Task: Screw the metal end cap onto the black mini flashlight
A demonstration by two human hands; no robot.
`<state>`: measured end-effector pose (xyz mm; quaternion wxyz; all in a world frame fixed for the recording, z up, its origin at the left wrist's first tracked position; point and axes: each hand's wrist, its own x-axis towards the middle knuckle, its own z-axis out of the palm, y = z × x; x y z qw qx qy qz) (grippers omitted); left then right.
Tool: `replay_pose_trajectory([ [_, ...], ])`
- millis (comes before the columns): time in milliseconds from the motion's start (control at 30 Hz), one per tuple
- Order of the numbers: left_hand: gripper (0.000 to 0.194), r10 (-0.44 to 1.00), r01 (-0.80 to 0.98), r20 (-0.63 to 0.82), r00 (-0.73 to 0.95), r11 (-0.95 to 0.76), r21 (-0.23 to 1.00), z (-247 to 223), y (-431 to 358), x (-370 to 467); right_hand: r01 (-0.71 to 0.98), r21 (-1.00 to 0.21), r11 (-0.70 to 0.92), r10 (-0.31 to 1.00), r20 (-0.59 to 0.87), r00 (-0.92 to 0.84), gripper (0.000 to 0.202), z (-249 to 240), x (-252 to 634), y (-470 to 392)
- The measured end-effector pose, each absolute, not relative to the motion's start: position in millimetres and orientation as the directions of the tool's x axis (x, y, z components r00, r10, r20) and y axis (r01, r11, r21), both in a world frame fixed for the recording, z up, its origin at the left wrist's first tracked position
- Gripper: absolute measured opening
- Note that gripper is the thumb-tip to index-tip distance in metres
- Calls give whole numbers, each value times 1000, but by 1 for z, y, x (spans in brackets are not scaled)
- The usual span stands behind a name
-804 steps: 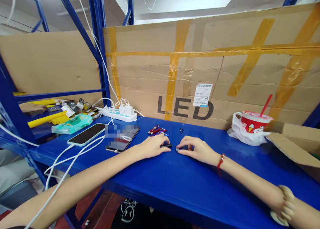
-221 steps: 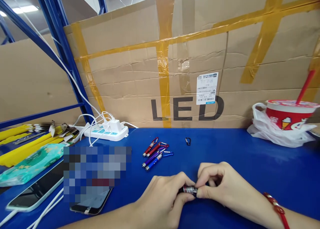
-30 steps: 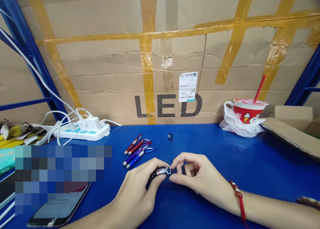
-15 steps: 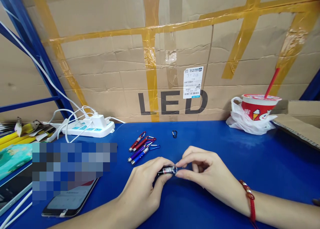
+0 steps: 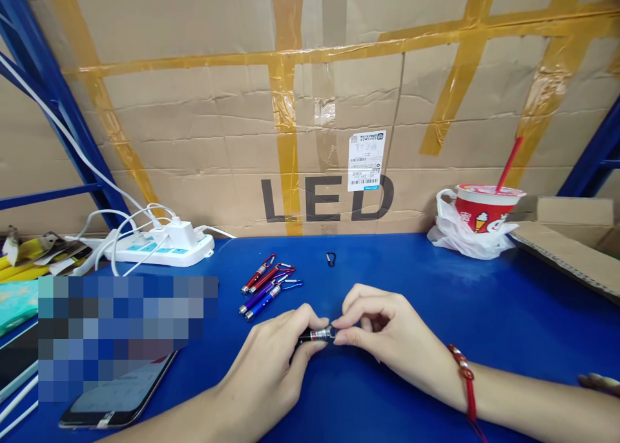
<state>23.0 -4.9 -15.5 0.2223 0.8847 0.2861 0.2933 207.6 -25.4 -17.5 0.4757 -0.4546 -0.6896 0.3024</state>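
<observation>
Penlight (image 5: 314, 335) was held from both sides, apparently unclipped
Left hand (image 5: 271, 356) gripped its body, right hand (image 5: 387, 323) its end; beyond them, four coloured penlights (image 5: 265, 302) wore clips, one black carabiner (image 5: 329, 259) lay loose.

l hand (image 5: 276, 356) & r hand (image 5: 382, 320) both bare, fingers slim. l forearm (image 5: 194, 404), at approx 7 o'clock, bare as far as it shows. r wrist (image 5: 443, 365), abt 4 o'clock, has a thin red cord bracelet (image 5: 469, 394) w/ small glossy reddish beads (image 5: 465, 372) & a paler shiny bit; loose cord end (image 5: 478, 432) points twd 5 o'clock. further up r forearm (image 5: 533, 391), betw 3 & 4 o'clock, a 2nd band (image 5: 599, 383), brown/pale mix, partly cut off, blurry.
</observation>
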Motion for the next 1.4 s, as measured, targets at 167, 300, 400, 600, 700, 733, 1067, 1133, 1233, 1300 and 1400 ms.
replay_pose_trajectory([
  [167, 12, 606, 381, 413, 680, -774, 506, -17, -4, 22, 345, -862, 372, 928, 331, -173, 21, -18, 208, -25],
  [300, 13, 600, 369, 405, 690, -773, 517, -17, -3, 22, 352, -876, 330, 942, 283, -181, 22, -15, 206, -25],
  [400, 12, 586, 349, 423, 692, -784, 514, -17, -3, 22, 361, -880, 308, 948, 249, -200, 22, -16, 207, -25],
  [600, 21, 534, 260, 467, 705, -807, 531, -15, -3, 22, 357, -877, 321, 930, 222, -292, 30, -19, 211, -23],
  [700, 25, 539, 260, 474, 696, -804, 534, -15, -4, 22, 338, -886, 318, 930, 223, -291, 33, -18, 211, -23],
  [733, 26, 544, 262, 482, 687, -804, 534, -15, -4, 22, 328, -889, 320, 930, 230, -285, 34, -17, 210, -23],
  [1067, 22, 657, 351, 417, 628, -717, 602, -13, -5, 23, 302, -907, 293, 954, 258, -153, 25, -12, 208, -26],
  [1133, 22, 663, 355, 406, 628, -709, 609, -13, -5, 23, 306, -901, 307, 951, 274, -144, 24, -12, 208, -25],
  [1233, 21, 663, 356, 407, 629, -710, 608, -14, -6, 23, 304, -890, 338, 940, 306, -150, 19, -13, 208, -25],
  [1300, 21, 667, 360, 399, 629, -705, 612, -14, -6, 23, 307, -885, 350, 936, 319, -148, 17, -15, 209, -25],
  [1400, 21, 673, 362, 377, 637, -692, 624, -12, -6, 23, 326, -877, 354, 935, 328, -132, 16, -17, 211, -24],
])
